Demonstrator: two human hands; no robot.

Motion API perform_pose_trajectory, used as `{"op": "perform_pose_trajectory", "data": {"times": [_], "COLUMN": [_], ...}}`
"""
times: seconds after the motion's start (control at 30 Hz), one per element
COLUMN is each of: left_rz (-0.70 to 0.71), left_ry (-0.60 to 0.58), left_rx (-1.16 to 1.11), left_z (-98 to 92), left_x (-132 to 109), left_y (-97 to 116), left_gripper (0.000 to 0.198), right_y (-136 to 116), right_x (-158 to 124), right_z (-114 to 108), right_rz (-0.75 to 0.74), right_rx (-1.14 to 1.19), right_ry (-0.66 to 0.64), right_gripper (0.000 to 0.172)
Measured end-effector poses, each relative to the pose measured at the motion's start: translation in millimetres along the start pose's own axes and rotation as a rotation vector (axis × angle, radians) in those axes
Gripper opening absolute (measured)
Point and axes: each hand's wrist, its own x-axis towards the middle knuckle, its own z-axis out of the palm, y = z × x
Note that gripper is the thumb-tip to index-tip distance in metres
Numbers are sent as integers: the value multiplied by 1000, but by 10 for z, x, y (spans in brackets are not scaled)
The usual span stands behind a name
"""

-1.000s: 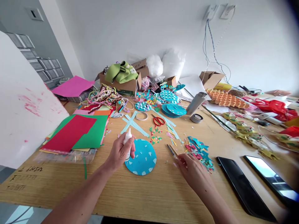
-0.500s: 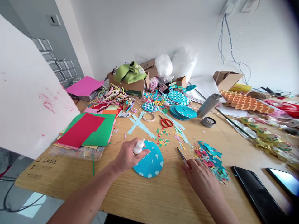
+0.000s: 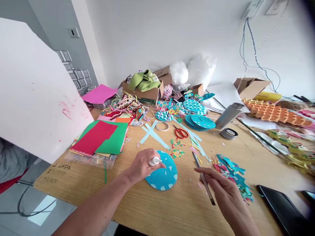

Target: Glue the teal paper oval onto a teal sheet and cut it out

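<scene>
My left hand point(image 3: 144, 164) is wrapped round a small white bottle point(image 3: 155, 160), its nozzle tilted to the right over a blue disc point(image 3: 163, 178) with pale spots. The disc lies flat on the table, partly behind the hand. To the right, my right hand point(image 3: 218, 183) has its thumb and fingers around a slim dark-tipped pen-like tool point(image 3: 206, 186). Small red, green and yellow cut-outs point(image 3: 177, 153) lie above the disc. Blue and red paper pieces point(image 3: 233, 170) are heaped beyond the right hand.
Red-handled scissors point(image 3: 181, 132), a tape roll point(image 3: 162, 126), stacked blue discs point(image 3: 200, 122) and a grey flask point(image 3: 230, 115) stand or lie farther back. Coloured paper point(image 3: 113, 141) is on the left; a black phone point(image 3: 280, 206) is at the right. A white board point(image 3: 44, 91) leans at far left.
The view has shifted left, so things appear farther right. The bottle has tipped from upright-slanting towards the right. My right hand has turned, showing more of the tool.
</scene>
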Motion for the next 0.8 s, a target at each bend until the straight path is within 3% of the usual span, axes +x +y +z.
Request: {"op": "perform_pose_trajectory", "data": {"times": [0.17, 0.47, 0.63, 0.8], "left_rz": [-18, -74, -31, -26], "left_ry": [11, -28, -28, -73], "left_rx": [-26, -69, -54, -19], "left_z": [-7, -23, -10, -26], "left_x": [25, 24, 21, 28], "left_y": [16, 22, 14, 26], "left_gripper": [23, 29, 30, 31], "right_y": [-188, -374, -586, -731], "right_x": [28, -39, -130, -167], "right_z": [85, 205, 272, 355], "right_rz": [-99, -265, -394, -493], "right_rx": [339, 462, 495, 308], "right_ry": [48, 257, 205, 131], "right_gripper": [22, 16, 14, 14]}}
